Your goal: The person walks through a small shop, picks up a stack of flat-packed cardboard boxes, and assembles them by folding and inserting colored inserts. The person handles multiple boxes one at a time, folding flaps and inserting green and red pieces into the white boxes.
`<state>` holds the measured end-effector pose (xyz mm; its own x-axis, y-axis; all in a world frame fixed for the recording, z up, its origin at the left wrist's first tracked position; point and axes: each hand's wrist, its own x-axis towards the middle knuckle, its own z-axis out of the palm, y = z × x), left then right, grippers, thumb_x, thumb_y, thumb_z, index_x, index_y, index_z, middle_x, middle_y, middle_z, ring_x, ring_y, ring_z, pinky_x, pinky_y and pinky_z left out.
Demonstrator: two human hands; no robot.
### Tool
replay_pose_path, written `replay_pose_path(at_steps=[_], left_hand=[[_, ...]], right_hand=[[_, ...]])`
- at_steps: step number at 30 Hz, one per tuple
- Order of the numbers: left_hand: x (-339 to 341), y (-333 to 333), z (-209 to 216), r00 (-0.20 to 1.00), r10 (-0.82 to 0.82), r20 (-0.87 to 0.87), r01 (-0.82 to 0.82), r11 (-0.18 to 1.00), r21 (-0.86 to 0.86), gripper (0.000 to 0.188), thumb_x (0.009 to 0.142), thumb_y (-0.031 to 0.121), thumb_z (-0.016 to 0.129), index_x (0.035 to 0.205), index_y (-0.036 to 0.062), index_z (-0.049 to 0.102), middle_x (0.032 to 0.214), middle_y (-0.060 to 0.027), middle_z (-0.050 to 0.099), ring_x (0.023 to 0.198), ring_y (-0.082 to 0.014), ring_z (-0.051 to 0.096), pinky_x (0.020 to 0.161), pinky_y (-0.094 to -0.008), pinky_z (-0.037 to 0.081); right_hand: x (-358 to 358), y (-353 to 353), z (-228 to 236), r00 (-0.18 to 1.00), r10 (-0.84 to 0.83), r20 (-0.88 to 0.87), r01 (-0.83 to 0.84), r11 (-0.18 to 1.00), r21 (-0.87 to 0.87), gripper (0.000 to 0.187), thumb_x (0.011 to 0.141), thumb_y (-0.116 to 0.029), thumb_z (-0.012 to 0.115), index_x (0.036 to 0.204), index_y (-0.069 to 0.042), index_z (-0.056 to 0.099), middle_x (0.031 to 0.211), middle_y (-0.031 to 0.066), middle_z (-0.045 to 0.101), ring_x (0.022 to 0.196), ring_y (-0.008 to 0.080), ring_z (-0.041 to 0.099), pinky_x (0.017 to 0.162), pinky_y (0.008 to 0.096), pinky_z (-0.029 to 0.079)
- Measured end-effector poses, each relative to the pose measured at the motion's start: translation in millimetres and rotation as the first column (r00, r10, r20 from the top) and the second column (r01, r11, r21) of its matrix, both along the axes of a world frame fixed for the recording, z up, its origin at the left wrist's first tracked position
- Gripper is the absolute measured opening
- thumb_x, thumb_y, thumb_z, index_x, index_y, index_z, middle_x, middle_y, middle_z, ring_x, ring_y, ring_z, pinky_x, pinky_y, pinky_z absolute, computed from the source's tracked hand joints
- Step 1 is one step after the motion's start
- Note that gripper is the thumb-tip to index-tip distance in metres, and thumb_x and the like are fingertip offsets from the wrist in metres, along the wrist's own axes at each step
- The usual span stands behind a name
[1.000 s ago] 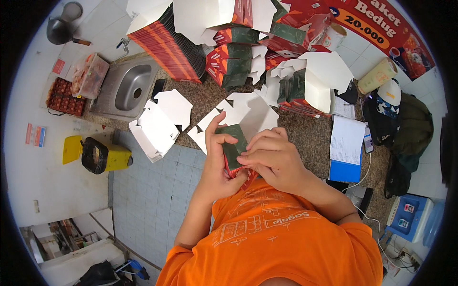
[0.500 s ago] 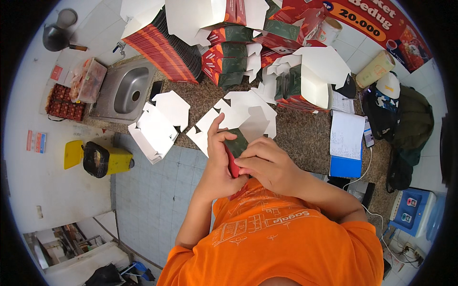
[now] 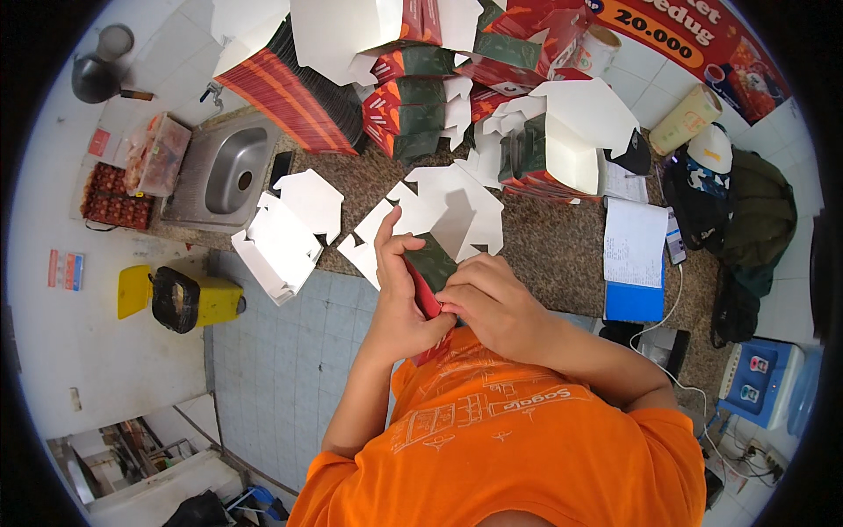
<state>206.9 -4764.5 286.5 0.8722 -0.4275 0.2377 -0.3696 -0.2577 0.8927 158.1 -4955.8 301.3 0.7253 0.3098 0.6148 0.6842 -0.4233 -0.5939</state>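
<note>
A partly folded cardboard food box (image 3: 431, 263) is held up in front of my chest. Its outside is dark green and red, and a white inner side spreads beyond it over the counter edge. My left hand (image 3: 402, 303) grips the box's left side between thumb and fingers, the index finger raised. The fingertips of my right hand (image 3: 492, 299) pinch a red edge near the left thumb. Exactly which fold they press is hidden by the fingers. Left of it, a white-sided open box (image 3: 283, 246) lies over the counter's front edge.
On the granite counter (image 3: 549, 259) stand a tall stack of flat red cartons (image 3: 285, 92) and several folded boxes (image 3: 408, 119). To the left is a steel sink (image 3: 230, 171). An open notebook (image 3: 634, 250), a phone (image 3: 674, 237) and bags (image 3: 746, 211) lie right. A yellow bin (image 3: 215, 297) stands on the floor.
The view has shifted slightly. Both hands keep hold of the box in nearly the same place, and a bit more of its red side shows below the left thumb.
</note>
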Motion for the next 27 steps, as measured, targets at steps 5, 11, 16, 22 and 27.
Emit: replay_pose_path(at_steps=[5,11,16,22,27], left_hand=[[0,-3,-2,0.999,0.009,-0.035,-0.01,1.0,-0.026,0.087,0.059,0.011,0.08,0.133,0.0102,0.036,0.165,-0.0284,0.018,0.149,-0.0392,0.029,0.119,-0.0457,0.027],[5,-3,-1,0.998,-0.021,-0.052,0.016,0.996,-0.089,0.086,0.059,0.01,0.08,0.133,0.0099,0.036,0.165,-0.0279,0.019,0.149,-0.0399,0.03,0.121,-0.0465,0.027],[3,-6,6,0.998,-0.065,-0.013,0.066,0.995,0.069,0.095,0.059,0.009,0.08,0.141,0.0099,0.032,0.165,-0.0275,0.017,0.149,-0.0403,0.029,0.121,-0.0481,0.028],[13,-7,-3,0.998,-0.065,-0.019,0.064,0.998,-0.013,0.098,0.06,0.008,0.078,0.146,0.0107,0.031,0.166,-0.0267,0.014,0.147,-0.0378,0.033,0.118,-0.048,0.033],[16,-2,-6,0.996,-0.092,0.012,0.093,0.971,-0.22,0.099,0.06,0.005,0.076,0.147,0.0147,0.031,0.169,-0.0228,0.01,0.147,-0.0319,0.035,0.116,-0.0436,0.037]], right_hand=[[-6,2,2,0.999,-0.035,0.023,0.037,0.993,-0.116,0.022,0.085,-0.011,0.067,0.105,-0.001,0.067,0.103,0.0121,0.06,0.1,0.0313,0.059,0.085,0.0417,0.045],[1,1,-9,0.997,-0.033,0.074,0.035,0.999,-0.031,0.022,0.085,-0.012,0.066,0.105,-0.001,0.067,0.1,0.0114,0.06,0.096,0.0301,0.058,0.082,0.0418,0.043],[-3,-5,0,0.994,-0.019,0.112,0.039,0.983,-0.18,0.023,0.085,-0.013,0.066,0.104,-0.002,0.068,0.094,0.009,0.057,0.092,0.0278,0.058,0.078,0.0398,0.041],[9,-11,0,0.999,0.013,0.03,-0.008,0.984,-0.177,0.018,0.086,-0.01,0.071,0.102,-0.004,0.073,0.096,0.0038,0.064,0.089,0.0237,0.06,0.079,0.0386,0.042],[12,-22,-13,0.993,-0.037,0.114,0.057,0.983,-0.172,0.028,0.084,-0.017,0.069,0.109,-0.003,0.071,0.098,0.0036,0.061,0.095,0.0232,0.059,0.081,0.0407,0.041]])
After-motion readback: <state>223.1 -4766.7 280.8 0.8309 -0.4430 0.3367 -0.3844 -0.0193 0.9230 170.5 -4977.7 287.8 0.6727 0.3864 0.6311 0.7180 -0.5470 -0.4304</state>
